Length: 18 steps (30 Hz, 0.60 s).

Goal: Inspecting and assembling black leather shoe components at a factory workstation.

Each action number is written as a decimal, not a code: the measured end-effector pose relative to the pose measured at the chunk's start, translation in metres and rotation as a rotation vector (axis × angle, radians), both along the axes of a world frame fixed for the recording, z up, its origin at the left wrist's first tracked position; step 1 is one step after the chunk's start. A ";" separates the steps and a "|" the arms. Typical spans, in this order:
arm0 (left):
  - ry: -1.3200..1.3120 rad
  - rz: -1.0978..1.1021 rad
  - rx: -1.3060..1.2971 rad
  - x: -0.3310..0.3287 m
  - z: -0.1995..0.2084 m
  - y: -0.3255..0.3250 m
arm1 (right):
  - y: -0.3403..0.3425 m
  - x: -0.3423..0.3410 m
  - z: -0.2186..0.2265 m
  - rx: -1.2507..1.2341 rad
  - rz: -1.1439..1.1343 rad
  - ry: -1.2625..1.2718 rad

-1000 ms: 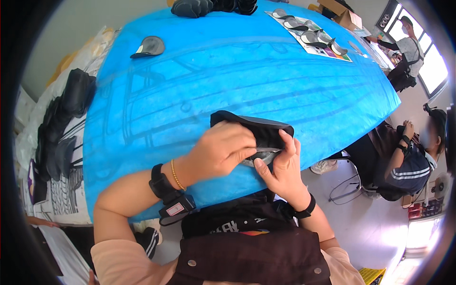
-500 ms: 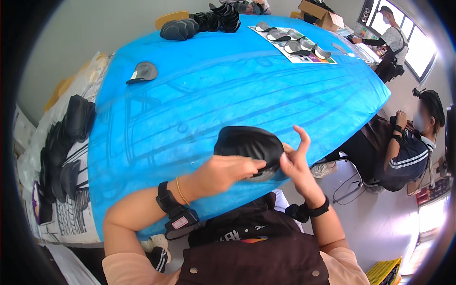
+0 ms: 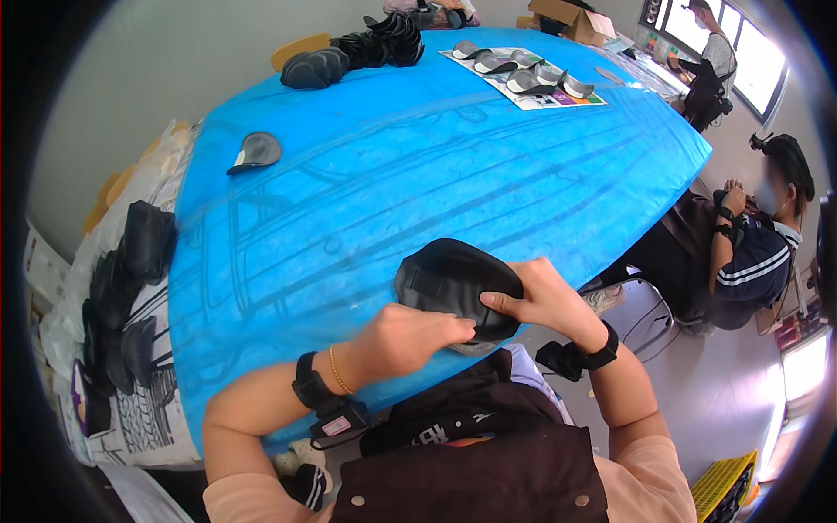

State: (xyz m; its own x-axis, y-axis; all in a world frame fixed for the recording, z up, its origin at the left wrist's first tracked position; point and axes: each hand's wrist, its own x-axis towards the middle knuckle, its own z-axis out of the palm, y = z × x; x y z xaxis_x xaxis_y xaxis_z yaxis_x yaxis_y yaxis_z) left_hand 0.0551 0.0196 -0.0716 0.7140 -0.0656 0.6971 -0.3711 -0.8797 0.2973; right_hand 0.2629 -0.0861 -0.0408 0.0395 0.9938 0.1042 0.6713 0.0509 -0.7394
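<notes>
A black, smooth cup-shaped piece (image 3: 445,277) with a rounded rim is held over the near edge of the blue-covered table (image 3: 340,209). My left hand (image 3: 414,340) is closed at its lower side, fingers pressed together against its inner face. My right hand (image 3: 545,301) grips its right side, the thumb lying on the inside and the fingers behind, mostly hidden. A bit of grey shows beneath the piece's lower edge. One grey cup-shaped piece with a pale patch (image 3: 255,152) lies alone at the table's far left.
Black stacked pieces (image 3: 314,68) stand at the back. Several grey pieces (image 3: 527,80) rest on a printed sheet (image 3: 567,98). More black pads (image 3: 148,240) line the left side. A seated person (image 3: 754,235) is to the right; another person (image 3: 717,65) stands farther back near an open carton (image 3: 580,22).
My right hand, earlier spread with its index finger raised, now clasps the black piece's right side, thumb inside. The piece has tilted, showing more of its inner face.
</notes>
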 end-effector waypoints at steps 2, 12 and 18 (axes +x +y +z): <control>0.054 -0.001 -0.251 -0.001 0.002 -0.003 | -0.003 -0.006 0.005 0.059 -0.036 0.000; 0.445 -0.093 -0.582 0.002 0.005 -0.004 | -0.010 -0.011 0.005 0.109 -0.042 -0.098; 0.213 -0.009 -0.055 0.004 0.007 -0.013 | -0.008 -0.016 -0.002 0.190 -0.017 -0.067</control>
State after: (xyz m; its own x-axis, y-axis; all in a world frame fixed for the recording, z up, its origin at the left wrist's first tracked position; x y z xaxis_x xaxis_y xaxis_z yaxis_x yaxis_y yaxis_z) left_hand 0.0588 0.0069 -0.0645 0.8449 -0.0387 0.5335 -0.3025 -0.8572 0.4168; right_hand 0.2471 -0.0945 -0.0430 0.0428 0.9553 0.2925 0.7203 0.1734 -0.6716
